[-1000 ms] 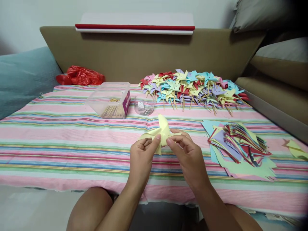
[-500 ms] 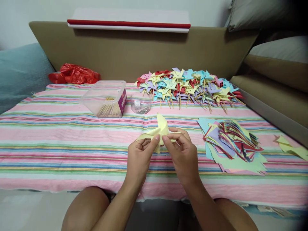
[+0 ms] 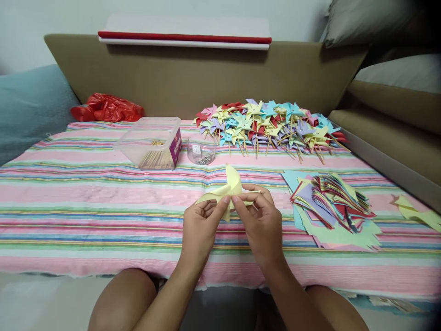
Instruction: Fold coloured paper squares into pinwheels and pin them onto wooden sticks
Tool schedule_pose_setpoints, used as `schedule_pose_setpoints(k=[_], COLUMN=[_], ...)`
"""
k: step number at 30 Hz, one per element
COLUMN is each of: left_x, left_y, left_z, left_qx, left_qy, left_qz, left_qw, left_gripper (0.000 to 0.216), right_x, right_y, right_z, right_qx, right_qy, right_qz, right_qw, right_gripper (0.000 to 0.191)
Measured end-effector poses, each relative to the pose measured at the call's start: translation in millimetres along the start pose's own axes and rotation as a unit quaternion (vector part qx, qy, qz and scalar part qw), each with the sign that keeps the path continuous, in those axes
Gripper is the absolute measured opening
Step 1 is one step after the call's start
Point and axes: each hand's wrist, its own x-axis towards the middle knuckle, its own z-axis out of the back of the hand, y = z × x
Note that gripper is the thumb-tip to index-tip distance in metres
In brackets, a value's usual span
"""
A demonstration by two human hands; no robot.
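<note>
Between my hands is a yellow paper pinwheel (image 3: 233,180), held up above the striped cloth with one blade pointing upward. My left hand (image 3: 204,219) pinches it from the left, the thumb pressed near its centre. From the other side my right hand (image 3: 259,216) grips it, its thumb almost meeting the left one. My fingers partly cover the lower and right blades. No stick shows on this pinwheel. Just beyond my hands stands a clear round container (image 3: 201,153) with small metal pins in it.
A clear plastic box (image 3: 151,126) holding wooden sticks is at the back left. Finished pinwheels (image 3: 268,124) on sticks are heaped at the back. Cut coloured paper sheets (image 3: 334,207) lie to the right, near a loose yellow piece (image 3: 418,214). A red plastic bag (image 3: 110,108) rests far left.
Both hands keep hold of the yellow pinwheel, with only a slight shift of the thumbs at its centre. The whole view has moved a little.
</note>
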Motion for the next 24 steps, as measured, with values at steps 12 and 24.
schedule_pose_setpoints(k=[12,24], left_x=[2.9,23.8], left_y=[6.8,-73.3], left_z=[3.7,21.0], left_qx=[0.048,-0.041], left_qy=[-0.015,-0.101], left_qz=[-0.042,-0.128], left_qw=[0.998,0.986], left_gripper=[0.024,0.026], right_x=[-0.5,19.9], right_y=[-3.0,-12.2], right_z=[0.0,16.4], right_qx=[-0.045,0.025], right_qy=[0.007,-0.067], right_qz=[0.022,-0.015], right_qw=[0.999,0.997], right_gripper=[0.013,0.032])
